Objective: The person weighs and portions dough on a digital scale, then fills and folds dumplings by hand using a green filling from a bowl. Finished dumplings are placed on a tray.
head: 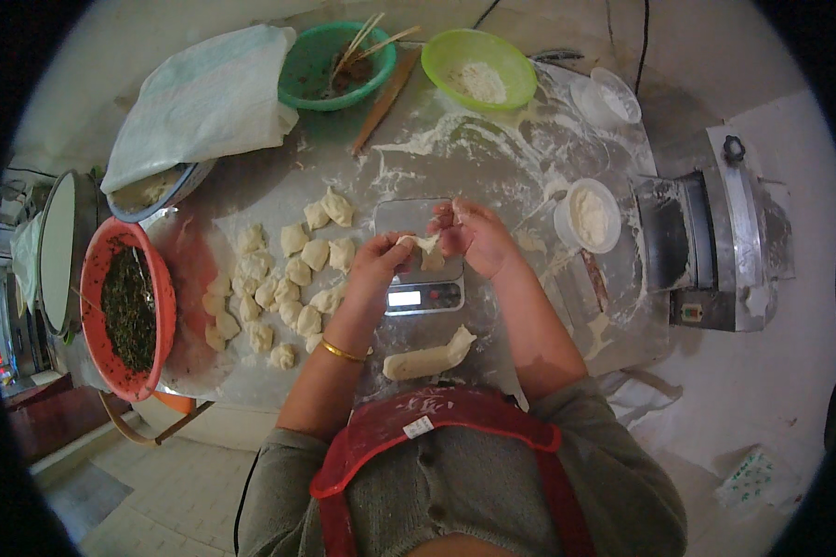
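Note:
Over the plate of a digital kitchen scale [418, 212], my left hand [383, 257] pinches one end of a small piece of dough [430, 252]. My right hand [470, 237] is at the other end of that piece, fingers partly curled; whether it grips the dough I cannot tell. The scale's display [404, 298] is lit. Nearer my body lies a thick strip of dough [425, 362]. Several portioned lumps of dough [315, 255] are spread on the metal table to the left of my left hand.
A red basin of chopped greens [129, 306] stands at the left, a cloth-covered basin [198, 104] behind it. Green basin [338, 66], lime bowl of flour [479, 69] and wooden piece [388, 97] are at the back. Right are a white tub [589, 216] and a metal machine [710, 237].

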Demonstrator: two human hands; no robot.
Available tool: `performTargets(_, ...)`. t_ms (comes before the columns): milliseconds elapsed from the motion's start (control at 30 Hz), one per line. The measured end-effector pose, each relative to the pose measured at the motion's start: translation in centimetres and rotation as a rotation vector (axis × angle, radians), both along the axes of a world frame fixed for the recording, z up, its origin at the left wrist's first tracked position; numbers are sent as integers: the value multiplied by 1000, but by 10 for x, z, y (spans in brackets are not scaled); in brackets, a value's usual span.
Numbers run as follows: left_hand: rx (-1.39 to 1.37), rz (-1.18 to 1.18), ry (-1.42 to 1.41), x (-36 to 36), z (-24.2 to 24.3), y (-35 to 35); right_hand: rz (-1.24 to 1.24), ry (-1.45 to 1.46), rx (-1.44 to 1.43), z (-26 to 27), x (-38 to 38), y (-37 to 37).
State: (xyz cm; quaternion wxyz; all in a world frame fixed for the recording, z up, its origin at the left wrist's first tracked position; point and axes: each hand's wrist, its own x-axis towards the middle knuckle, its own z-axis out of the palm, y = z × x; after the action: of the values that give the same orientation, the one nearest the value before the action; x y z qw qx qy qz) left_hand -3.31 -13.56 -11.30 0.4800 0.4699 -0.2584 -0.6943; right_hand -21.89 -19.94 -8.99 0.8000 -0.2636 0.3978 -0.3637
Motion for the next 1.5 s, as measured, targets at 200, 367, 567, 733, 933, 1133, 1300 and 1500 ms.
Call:
performTargets(200,-12,14,54,-4,9,-1,121,295,-238,-3,10,10)
performTargets(367,-82,23,33,-1,9,-3,197,355,-226,-8,7,13)
performTargets(567,19,268,8,19,-2,-11,341,571,-279,-7,-12,7)
performTargets(733,41,-7,-343,11,-9,-11,114,482,-205,-13,-19,6)
performTargets(933,-77,-239,-683,-30,-20,-8,77,402,-186,-26,-10,7)
performTargets(1133,-249,-20,-817,-36,-18,-3,12,359,-120,-20,-16,8)
performTargets(1300,-393,21,-1003,-35,-19,1,34,543,-333,-29,-6,11)
performTargets(1500,-413,-17,-967,-28,-33,6,85,1113,-933,-37,17,25)
